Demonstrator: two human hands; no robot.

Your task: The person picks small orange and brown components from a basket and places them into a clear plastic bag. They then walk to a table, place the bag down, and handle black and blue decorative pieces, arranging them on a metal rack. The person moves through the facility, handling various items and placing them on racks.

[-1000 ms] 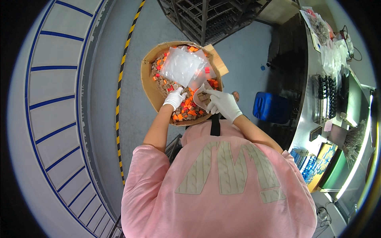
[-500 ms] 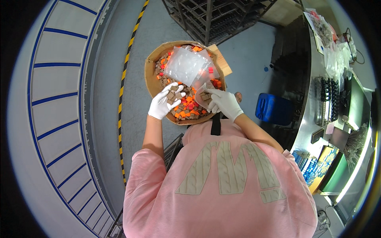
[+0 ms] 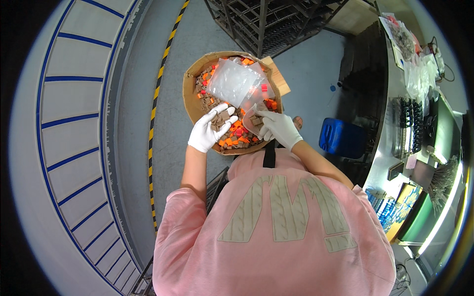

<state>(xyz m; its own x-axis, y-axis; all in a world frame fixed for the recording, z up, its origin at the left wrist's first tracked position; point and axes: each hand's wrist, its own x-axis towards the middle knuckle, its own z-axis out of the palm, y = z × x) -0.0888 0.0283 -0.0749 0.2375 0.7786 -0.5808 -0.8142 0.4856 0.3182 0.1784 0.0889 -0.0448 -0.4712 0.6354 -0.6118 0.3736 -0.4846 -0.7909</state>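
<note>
My left hand (image 3: pixel 207 132), in a white glove, is palm up with its fingers curled around a few small brown blocks (image 3: pixel 224 116). In my right hand (image 3: pixel 281 128), also gloved, the rim of a small clear plastic bag (image 3: pixel 250 127) is pinched. Brown blocks (image 3: pixel 256 120) show inside that bag. Both hands are over a large cardboard box (image 3: pixel 192 101), filled with loose brown, orange and red pieces (image 3: pixel 231 140). A stack of flat clear bags (image 3: pixel 232 81) lies on top of the pieces toward the far side.
A dark metal rack (image 3: pixel 266 29) stands beyond the box, and a wooden board (image 3: pixel 277 76) sits at the box's right. Farther right are a blue plastic container (image 3: pixel 340 138) and a cluttered metal workbench (image 3: pixel 382 163). Yellow-black floor tape (image 3: pixel 154 118) runs along the left.
My left hand has moved slightly right, closer to the small bag, and its fingers have shifted around the brown blocks. My right hand keeps its hold on the bag.
</note>
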